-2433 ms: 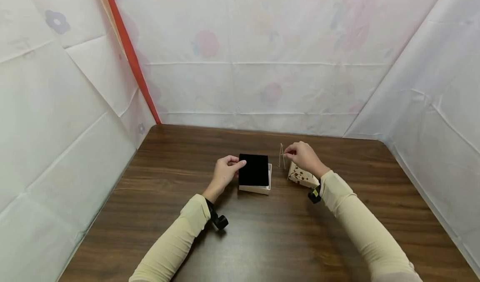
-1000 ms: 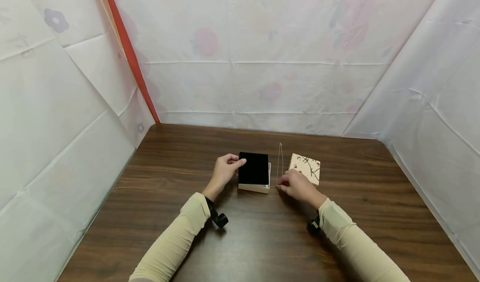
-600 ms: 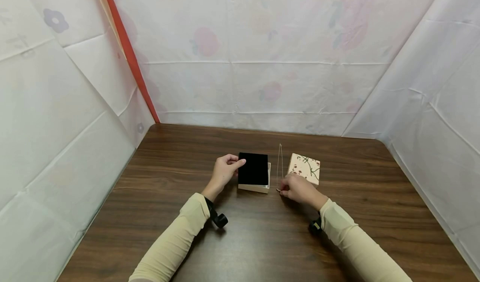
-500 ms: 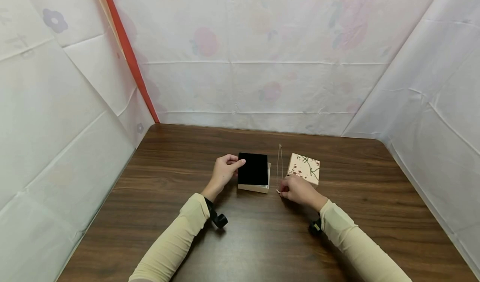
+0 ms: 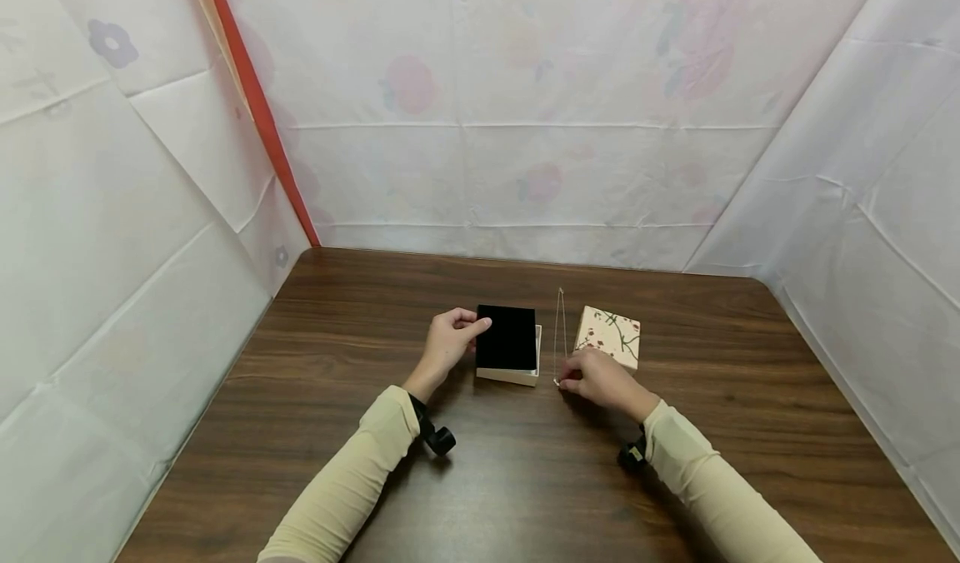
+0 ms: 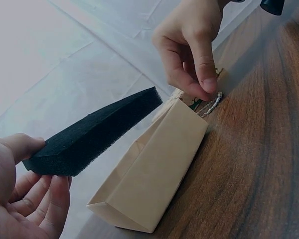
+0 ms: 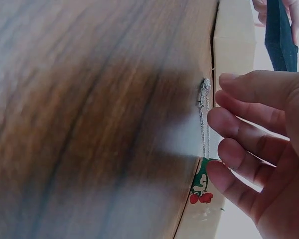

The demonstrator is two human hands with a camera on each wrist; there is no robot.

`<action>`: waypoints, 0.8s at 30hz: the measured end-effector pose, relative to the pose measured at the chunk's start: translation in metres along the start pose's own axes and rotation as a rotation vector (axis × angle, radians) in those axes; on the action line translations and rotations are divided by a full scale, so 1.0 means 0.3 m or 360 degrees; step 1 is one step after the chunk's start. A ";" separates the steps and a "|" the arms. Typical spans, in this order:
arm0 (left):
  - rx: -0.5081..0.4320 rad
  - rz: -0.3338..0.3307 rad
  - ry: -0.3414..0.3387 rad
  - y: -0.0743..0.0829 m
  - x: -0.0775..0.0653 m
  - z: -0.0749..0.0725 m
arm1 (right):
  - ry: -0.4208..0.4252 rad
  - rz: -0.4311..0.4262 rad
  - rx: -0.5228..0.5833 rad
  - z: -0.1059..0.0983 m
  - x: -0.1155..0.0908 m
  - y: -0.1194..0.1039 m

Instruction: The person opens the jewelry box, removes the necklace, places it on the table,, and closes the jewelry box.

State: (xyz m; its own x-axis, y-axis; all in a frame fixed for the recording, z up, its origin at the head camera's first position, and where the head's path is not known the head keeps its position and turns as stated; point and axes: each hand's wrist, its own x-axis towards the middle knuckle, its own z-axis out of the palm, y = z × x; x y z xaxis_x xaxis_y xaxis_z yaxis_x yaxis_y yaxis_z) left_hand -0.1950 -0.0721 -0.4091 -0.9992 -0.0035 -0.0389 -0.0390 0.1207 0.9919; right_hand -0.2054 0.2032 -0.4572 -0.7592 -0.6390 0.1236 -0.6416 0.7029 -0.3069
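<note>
My left hand pinches a black foam pad by its left edge, thumb on top and fingers beneath. In the left wrist view the pad is tilted above the cream cardboard box base, which stands open on the table. A thin silver necklace lies stretched lengthwise on the wood, right of the base. My right hand hovers at its near end, thumb and fingertips right beside the silver piece there, fingers loosely bent with nothing between them.
A cream box lid with a red blossom and green branch print lies right of the necklace, partly behind my right hand. The brown wooden table is bordered by white floral sheets at the back and sides.
My right hand has come down toward the near side, and the necklace it held raised now lies straightened on the table. Lately its fingers have barely shifted. My left hand keeps the foam pad still.
</note>
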 end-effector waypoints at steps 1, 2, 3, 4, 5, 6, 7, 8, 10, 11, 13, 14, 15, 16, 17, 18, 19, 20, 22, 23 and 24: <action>0.0000 0.0005 0.0002 0.000 0.000 -0.001 | 0.0002 0.0010 0.0024 -0.001 0.002 0.001; 0.0003 0.0006 0.0003 0.001 0.000 -0.003 | 0.0002 0.0019 0.0052 -0.001 0.004 0.001; 0.0008 0.0005 0.0003 0.001 0.000 -0.004 | 0.0003 0.0023 0.0081 -0.003 0.006 0.001; 0.0013 0.0004 0.0005 0.001 -0.001 -0.005 | 0.0000 0.0032 0.0114 -0.005 0.008 0.000; 0.0016 -0.0001 0.0007 0.002 -0.002 -0.005 | -0.0004 0.0043 0.0148 -0.008 0.009 -0.001; 0.0020 -0.0005 0.0010 0.003 -0.003 -0.006 | -0.0012 0.0057 0.0183 -0.012 0.011 -0.003; 0.0026 -0.0009 0.0013 0.004 -0.004 -0.007 | -0.0020 0.0068 0.0215 -0.015 0.013 -0.006; 0.0032 -0.0017 0.0016 0.005 -0.005 -0.007 | -0.0023 0.0069 0.0243 -0.019 0.016 -0.006; 0.0037 -0.0025 0.0026 0.008 -0.006 -0.008 | -0.0020 0.0081 0.0285 -0.026 0.021 -0.009; 0.0038 -0.0027 0.0027 0.009 -0.007 -0.008 | -0.0017 0.0088 0.0300 -0.029 0.022 -0.011; 0.0042 -0.0028 0.0028 0.011 -0.008 -0.008 | -0.0011 0.0100 0.0323 -0.036 0.027 -0.016; 0.0040 -0.0026 0.0028 0.012 -0.008 -0.009 | -0.0008 0.0104 0.0331 -0.039 0.030 -0.018; 0.0040 -0.0024 0.0028 0.013 -0.007 -0.009 | -0.0006 0.0113 0.0335 -0.043 0.032 -0.021; 0.0041 -0.0020 0.0028 0.015 -0.008 -0.010 | -0.0003 0.0117 0.0336 -0.046 0.035 -0.025; 0.0038 -0.0020 0.0027 0.017 -0.009 -0.010 | 0.0002 0.0118 0.0333 -0.049 0.037 -0.027; 0.0034 -0.0019 0.0027 0.019 -0.009 -0.011 | 0.0005 0.0117 0.0334 -0.052 0.040 -0.029; 0.0033 -0.0019 0.0027 0.020 -0.008 -0.011 | 0.0009 0.0115 0.0337 -0.054 0.042 -0.030; 0.0031 -0.0020 0.0028 0.022 -0.008 -0.011 | 0.0009 0.0117 0.0342 -0.055 0.043 -0.031; 0.0025 -0.0026 0.0029 0.003 0.005 -0.009 | 0.0006 0.0125 0.0362 -0.056 0.045 -0.032; 0.0021 -0.0026 0.0032 -0.015 0.017 -0.008 | 0.0002 0.0132 0.0382 -0.057 0.045 -0.033; 0.0018 -0.0024 0.0036 -0.034 0.030 -0.007 | 0.0001 0.0141 0.0406 -0.058 0.047 -0.034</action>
State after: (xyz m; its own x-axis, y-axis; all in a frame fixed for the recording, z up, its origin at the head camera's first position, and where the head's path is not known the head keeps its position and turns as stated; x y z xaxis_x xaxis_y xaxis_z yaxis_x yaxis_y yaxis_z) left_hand -0.2035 -0.0753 -0.4195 -0.9983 -0.0277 -0.0507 -0.0539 0.1316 0.9898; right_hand -0.2114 0.1925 -0.4360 -0.8112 -0.5784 0.0861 -0.5246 0.6547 -0.5442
